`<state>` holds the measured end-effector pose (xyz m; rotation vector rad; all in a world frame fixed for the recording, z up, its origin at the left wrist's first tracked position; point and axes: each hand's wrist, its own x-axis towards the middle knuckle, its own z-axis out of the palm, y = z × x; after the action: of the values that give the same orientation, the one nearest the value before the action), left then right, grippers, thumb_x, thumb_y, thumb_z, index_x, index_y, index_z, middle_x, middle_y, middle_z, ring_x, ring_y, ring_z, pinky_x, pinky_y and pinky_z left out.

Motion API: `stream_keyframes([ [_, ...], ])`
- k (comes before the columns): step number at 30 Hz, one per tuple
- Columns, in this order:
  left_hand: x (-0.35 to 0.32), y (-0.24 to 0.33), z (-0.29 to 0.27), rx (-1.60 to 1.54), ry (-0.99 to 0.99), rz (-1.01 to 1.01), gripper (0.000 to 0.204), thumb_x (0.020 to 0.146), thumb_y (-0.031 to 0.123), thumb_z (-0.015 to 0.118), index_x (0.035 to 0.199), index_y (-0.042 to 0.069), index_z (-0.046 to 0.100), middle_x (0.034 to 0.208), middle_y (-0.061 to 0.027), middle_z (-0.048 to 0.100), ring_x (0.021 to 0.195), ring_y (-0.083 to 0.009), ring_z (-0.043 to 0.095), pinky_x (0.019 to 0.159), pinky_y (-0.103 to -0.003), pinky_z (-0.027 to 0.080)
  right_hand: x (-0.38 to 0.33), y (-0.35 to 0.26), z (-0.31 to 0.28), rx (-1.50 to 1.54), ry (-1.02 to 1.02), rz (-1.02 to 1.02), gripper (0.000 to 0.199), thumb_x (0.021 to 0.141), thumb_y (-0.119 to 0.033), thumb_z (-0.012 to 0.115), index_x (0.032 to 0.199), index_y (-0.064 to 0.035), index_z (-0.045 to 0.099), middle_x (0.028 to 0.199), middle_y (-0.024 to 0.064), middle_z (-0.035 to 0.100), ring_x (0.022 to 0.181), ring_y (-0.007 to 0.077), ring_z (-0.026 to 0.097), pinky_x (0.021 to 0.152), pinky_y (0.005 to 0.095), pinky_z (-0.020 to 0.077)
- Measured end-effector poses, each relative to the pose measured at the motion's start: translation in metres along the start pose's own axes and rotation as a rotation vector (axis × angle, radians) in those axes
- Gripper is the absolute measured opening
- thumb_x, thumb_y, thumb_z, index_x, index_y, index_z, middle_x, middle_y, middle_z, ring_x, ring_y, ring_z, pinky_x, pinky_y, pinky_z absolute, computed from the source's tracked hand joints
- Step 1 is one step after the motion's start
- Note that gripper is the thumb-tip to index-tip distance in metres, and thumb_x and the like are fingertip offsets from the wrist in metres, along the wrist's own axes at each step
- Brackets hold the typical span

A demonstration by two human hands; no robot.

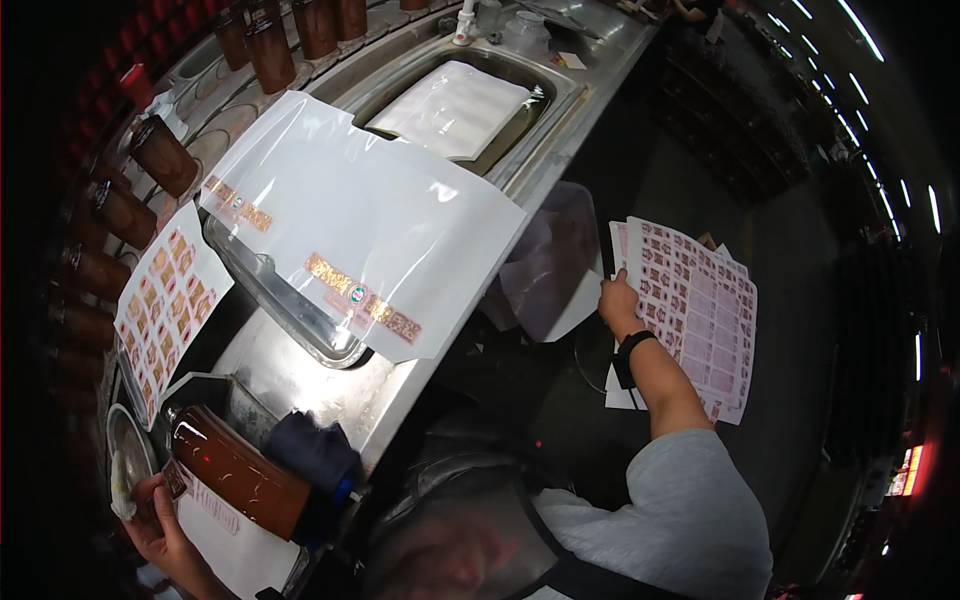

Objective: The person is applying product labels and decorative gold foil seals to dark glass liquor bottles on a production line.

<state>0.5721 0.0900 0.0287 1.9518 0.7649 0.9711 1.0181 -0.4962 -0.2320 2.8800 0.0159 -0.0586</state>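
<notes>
My left hand (158, 532), at the lower left, pinches a small dark brown printed decal (175, 479) between thumb and fingers. Right beside it, a glossy brown ceramic bottle (238, 474) lies on its side, with a dark blue cloth (312, 452) against it. Below the bottle is a white paper with faint printing (215, 520). Off to the right, my right hand (620, 302) is closed on the left edge of a stack of printed decal sheets (690, 315), covered in rows of small reddish-brown designs.
Large white sheets with orange-gold print (400, 215) lie across the metal counter. Behind them, a white sheet (455, 105) sits in a sink (545, 100). Another decal sheet (170, 310), a bowl (125, 440) and several brown jars (163, 155) line the left; a pale plastic bin (555, 250) stands below the counter.
</notes>
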Motion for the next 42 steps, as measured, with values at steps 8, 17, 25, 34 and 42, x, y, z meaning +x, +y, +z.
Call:
stream_keyframes([
  [8, -0.002, -0.025, 0.007, 0.069, -0.04, -0.044, 0.028, 0.098, 0.005, 0.056, 0.125, -0.001, 0.053, 0.108, -0.0077, 0.064, 0.099, -0.0133, 0.06, 0.09, -0.029, 0.048, 0.03, 0.054, 0.051, -0.093, -0.114, 0.041, 0.027, 0.074, -0.01, 0.069, 0.1, -0.0105, 0.073, 0.131, 0.0204, 0.045, 0.09, 0.0345, 0.069, 0.073, 0.0419, 0.0592],
  [17, -0.015, 0.092, 0.075, 0.214, -0.092, 0.136, 0.042, 0.091, -0.006, 0.061, 0.132, -0.008, 0.052, 0.105, -0.0187, 0.067, 0.084, -0.019, 0.066, 0.073, -0.029, 0.056, 0.062, 0.087, 0.04, 0.083, 0.189, -0.02, 0.027, 0.076, -0.003, 0.063, 0.102, -0.0087, 0.068, 0.117, 0.0205, 0.049, 0.071, 0.0374, 0.068, 0.061, 0.0448, 0.0581],
  [25, -0.016, 0.106, 0.088, 0.184, -0.108, 0.171, 0.043, 0.091, -0.004, 0.064, 0.132, -0.008, 0.052, 0.108, -0.0203, 0.067, 0.085, -0.0202, 0.066, 0.073, -0.029, 0.056, 0.082, 0.076, 0.031, 0.15, 0.165, 0.093, 0.028, 0.075, -0.002, 0.063, 0.102, -0.0094, 0.064, 0.117, 0.0212, 0.05, 0.076, 0.0389, 0.068, 0.066, 0.0483, 0.0563],
  [34, -0.015, 0.083, 0.074, 0.276, -0.034, 0.176, 0.044, 0.089, -0.005, 0.066, 0.13, -0.008, 0.053, 0.107, -0.0183, 0.066, 0.085, -0.0195, 0.064, 0.074, -0.029, 0.054, 0.081, 0.07, 0.051, 0.085, 0.093, 0.058, 0.035, 0.078, -0.003, 0.064, 0.112, -0.0122, 0.066, 0.129, 0.0175, 0.048, 0.085, 0.0361, 0.069, 0.068, 0.0457, 0.0581],
  [42, -0.004, 0.066, 0.055, 0.247, -0.013, 0.141, 0.044, 0.088, -0.003, 0.069, 0.129, -0.008, 0.055, 0.101, -0.0153, 0.067, 0.082, -0.0177, 0.062, 0.074, -0.029, 0.052, 0.07, 0.066, 0.042, 0.108, -0.017, 0.125, 0.046, 0.076, -0.002, 0.063, 0.12, -0.0156, 0.064, 0.135, 0.0191, 0.045, 0.093, 0.0388, 0.068, 0.076, 0.0468, 0.0576],
])
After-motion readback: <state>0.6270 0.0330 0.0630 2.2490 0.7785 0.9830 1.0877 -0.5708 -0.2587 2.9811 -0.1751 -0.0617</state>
